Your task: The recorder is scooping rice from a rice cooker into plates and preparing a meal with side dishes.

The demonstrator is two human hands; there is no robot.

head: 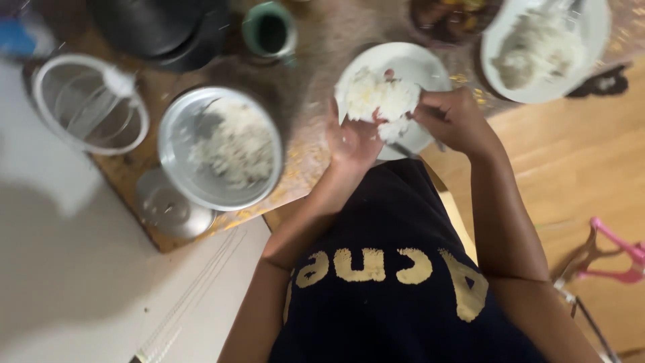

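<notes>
My left hand grips the near rim of a white plate heaped with white rice. My right hand is closed on a utensil whose handle barely shows, pressed into the rice from the right. Both hands meet over the table's near edge. A metal pot half full of rice stands to the left of the plate.
A pot lid lies by the pot, a clear round container further left. A green cup, a dark pan, a second plate of rice and a dark bowl stand behind. A pink object lies on the wooden floor.
</notes>
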